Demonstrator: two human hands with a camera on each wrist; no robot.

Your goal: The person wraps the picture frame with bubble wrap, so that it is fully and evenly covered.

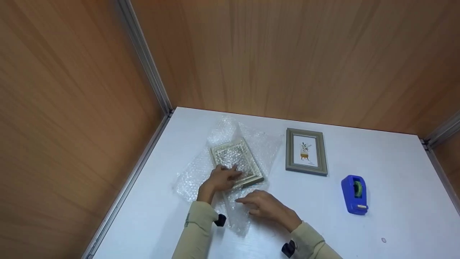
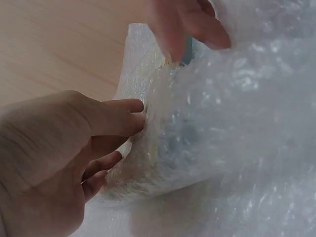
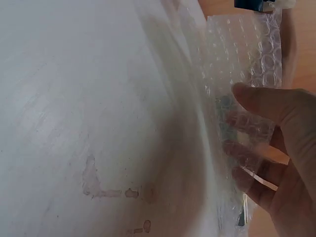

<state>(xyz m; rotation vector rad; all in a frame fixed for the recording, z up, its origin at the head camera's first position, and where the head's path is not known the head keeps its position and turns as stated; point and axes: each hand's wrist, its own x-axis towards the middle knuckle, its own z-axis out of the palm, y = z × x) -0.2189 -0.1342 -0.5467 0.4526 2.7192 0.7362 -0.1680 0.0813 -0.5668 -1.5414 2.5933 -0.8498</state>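
In the head view a pale picture frame lies tilted on a spread sheet of bubble wrap, with part of the wrap folded over it. My left hand rests on the wrapped frame near its lower left side, fingers extended; the left wrist view has its fingertips against the wrap at the edge. Nearer the front, my right hand is at the loose lower flap. The right wrist view shows that flap pinched between its thumb, in front, and fingers seen through the plastic behind.
A second, grey-brown picture frame with a plant print lies to the right of the wrap. Farther right stands a blue tape dispenser with a green roll. Wooden panels border the white table at the back and left.
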